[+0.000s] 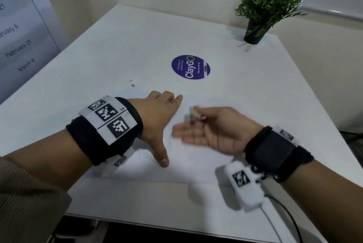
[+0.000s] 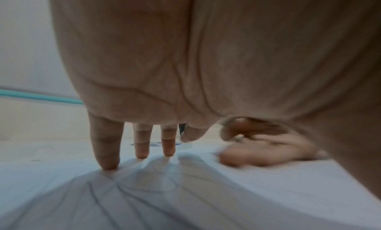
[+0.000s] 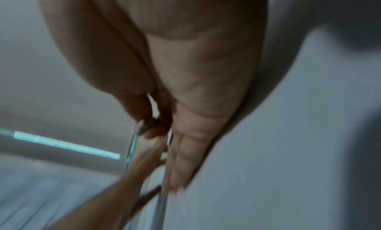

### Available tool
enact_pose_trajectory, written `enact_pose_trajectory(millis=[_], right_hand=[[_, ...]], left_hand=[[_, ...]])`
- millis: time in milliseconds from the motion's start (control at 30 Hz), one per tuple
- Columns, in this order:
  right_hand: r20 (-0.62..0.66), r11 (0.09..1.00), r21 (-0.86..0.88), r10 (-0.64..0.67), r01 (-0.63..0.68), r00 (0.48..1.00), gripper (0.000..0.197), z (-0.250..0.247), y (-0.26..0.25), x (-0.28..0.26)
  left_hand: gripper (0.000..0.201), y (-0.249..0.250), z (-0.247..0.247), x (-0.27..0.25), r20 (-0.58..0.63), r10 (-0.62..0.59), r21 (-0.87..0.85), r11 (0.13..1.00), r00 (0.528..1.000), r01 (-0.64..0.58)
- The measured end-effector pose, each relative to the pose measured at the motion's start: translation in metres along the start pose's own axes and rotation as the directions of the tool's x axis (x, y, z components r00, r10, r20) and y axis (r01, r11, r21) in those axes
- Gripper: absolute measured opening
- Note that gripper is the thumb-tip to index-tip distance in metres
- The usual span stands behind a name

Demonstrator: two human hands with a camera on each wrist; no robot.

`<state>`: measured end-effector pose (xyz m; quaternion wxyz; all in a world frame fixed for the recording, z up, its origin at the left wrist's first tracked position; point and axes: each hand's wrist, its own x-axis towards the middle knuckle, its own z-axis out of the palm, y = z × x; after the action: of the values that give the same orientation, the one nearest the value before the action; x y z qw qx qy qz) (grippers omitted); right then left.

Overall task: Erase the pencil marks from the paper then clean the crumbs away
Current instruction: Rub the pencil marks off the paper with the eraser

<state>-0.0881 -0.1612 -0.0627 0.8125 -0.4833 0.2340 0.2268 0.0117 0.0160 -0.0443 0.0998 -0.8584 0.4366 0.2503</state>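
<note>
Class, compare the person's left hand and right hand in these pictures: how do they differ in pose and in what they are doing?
The left hand is spread, fingertips pressing the paper; the right hand is turned palm-up. The left hand holds nothing; the right hand pinches a small eraser. The left hand looks sharp, the right hand motion-blurred. Both wear black wristbands.

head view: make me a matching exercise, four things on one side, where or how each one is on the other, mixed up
Things:
1. plant
2. round sticker
3. eraser
4. left hand

Places or states:
A. pinched in the right hand
B. far right corner of the table
C. pressing down on the paper
D. flat on the table's middle

Pairs: 1-B, 2-D, 3-A, 4-C
</note>
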Motion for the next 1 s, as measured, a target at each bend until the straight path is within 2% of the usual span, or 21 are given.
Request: enact_pose_trajectory(millis=[33, 100, 133, 167, 200, 267, 300, 333, 367, 400, 467, 533, 567, 600, 667, 700, 733, 800, 833, 900, 1000], right_hand=[[-0.132, 0.987, 0.094, -0.116, 0.129, 0.985, 0.032, -0.008, -0.011, 0.005], [-0.392, 0.905, 0.179, -0.294, 0.386, 0.872, 0.039, -0.023, -0.032, 0.01], [-0.467, 0.878, 0.17, -0.329, 0.449, 0.821, 0.039, -0.027, -0.038, 0.008], [-0.483, 0.879, 0.142, -0.34, 0.455, 0.807, 0.04, -0.026, -0.039, 0.005], [-0.436, 0.902, 0.131, -0.32, 0.411, 0.841, 0.04, -0.021, -0.036, 0.0], [-0.221, 0.975, 0.065, -0.195, 0.213, 0.956, 0.042, -0.002, -0.023, -0.011], [-0.095, 0.995, -0.044, -0.099, 0.095, 0.991, 0.043, 0.006, -0.014, -0.014], [-0.007, 0.989, -0.151, -0.011, 0.01, 1.0, 0.042, 0.009, -0.008, -0.015], [0.012, 0.982, -0.189, 0.033, -0.03, 0.999, 0.039, 0.006, -0.007, -0.012], [-0.037, 0.988, -0.15, 0.016, -0.021, 0.999, 0.036, -0.002, -0.012, -0.008], [-0.257, 0.987, 0.053, -0.133, 0.151, 0.957, 0.033, -0.031, -0.033, 0.002], [-0.483, 0.921, 0.118, -0.273, 0.371, 0.832, 0.03, -0.051, -0.056, 0.002], [-0.537, 0.897, 0.083, -0.328, 0.435, 0.777, 0.029, -0.057, -0.062, -0.001], [-0.531, 0.891, 0.026, -0.372, 0.453, 0.762, 0.028, -0.057, -0.064, -0.005], [-0.376, 0.906, -0.213, -0.421, 0.365, 0.826, 0.024, -0.041, -0.056, -0.017], [-0.263, 0.858, -0.418, -0.43, 0.3, 0.864, 0.021, -0.03, -0.048, -0.021], [-0.151, 0.749, -0.614, -0.421, 0.249, 0.895, 0.02, -0.02, -0.039, -0.023], [-0.004, 0.469, -0.864, -0.37, 0.183, 0.929, 0.025, -0.006, -0.029, -0.019], [0.028, 0.353, -0.922, -0.355, 0.161, 0.935, 0.027, -0.003, -0.029, -0.014], [0.043, 0.216, -0.967, -0.382, 0.134, 0.923, 0.024, 0.0, -0.038, -0.003], [0.041, 0.065, -0.995, -0.424, 0.076, 0.905, 0.02, 0.0, -0.056, 0.012]], left_hand=[[0.171, 0.0, 0.0, -0.001, 0.001, -0.004, -0.004, 1.0, 1.0, 0.004], [0.17, 0.001, -0.001, -0.002, 0.008, -0.009, -0.016, 1.0, 1.0, 0.009], [0.17, 0.001, -0.002, -0.001, 0.011, -0.009, -0.02, 1.0, 1.0, 0.01], [0.169, 0.001, -0.002, 0.0, 0.011, -0.006, -0.023, 1.0, 1.0, 0.007], [0.169, 0.001, -0.003, 0.002, 0.009, 0.002, -0.026, 1.0, 1.0, -0.002], [0.168, 0.002, -0.004, 0.007, -0.009, 0.03, -0.036, 0.999, 1.0, -0.03], [0.167, 0.003, -0.006, 0.009, -0.027, 0.038, -0.053, 0.998, 0.999, -0.039], [0.165, 0.004, -0.007, 0.012, -0.048, 0.039, -0.075, 0.996, 0.998, -0.042], [0.164, 0.004, -0.009, 0.013, -0.065, 0.036, -0.097, 0.994, 0.997, -0.043], [0.163, 0.005, -0.01, 0.014, -0.073, 0.033, -0.113, 0.993, 0.997, -0.041], [0.162, 0.004, -0.01, 0.015, -0.075, 0.017, -0.126, 0.992, 0.997, -0.026], [0.159, 0.003, -0.008, 0.014, -0.042, -0.018, -0.111, 0.994, 0.999, 0.014], [0.157, 0.003, -0.007, 0.013, -0.018, -0.035, -0.088, 0.996, 0.999, 0.033], [0.154, 0.004, -0.006, 0.013, 0.001, -0.044, -0.062, 0.997, 0.999, 0.044], [0.151, 0.006, -0.005, 0.012, 0.026, -0.034, -0.018, 0.999, 0.999, 0.034], [0.15, 0.008, -0.005, 0.011, 0.028, -0.022, 0.001, 1.0, 0.999, 0.022], [0.148, 0.009, -0.006, 0.01, 0.024, -0.014, 0.017, 1.0, 1.0, 0.013], [0.137, 0.009, -0.009, 0.008, 0.009, -0.008, 0.034, 0.999, 1.0, 0.008], [0.124, 0.008, -0.01, 0.007, -0.008, -0.011, 0.028, 1.0, 1.0, 0.011], [0.094, 0.005, -0.012, 0.006, -0.059, -0.022, 0.013, 1.0, 0.998, 0.022], [0.08, 0.004, -0.012, 0.008, -0.09, -0.046, 0.018, 0.999, 0.995, 0.048]])
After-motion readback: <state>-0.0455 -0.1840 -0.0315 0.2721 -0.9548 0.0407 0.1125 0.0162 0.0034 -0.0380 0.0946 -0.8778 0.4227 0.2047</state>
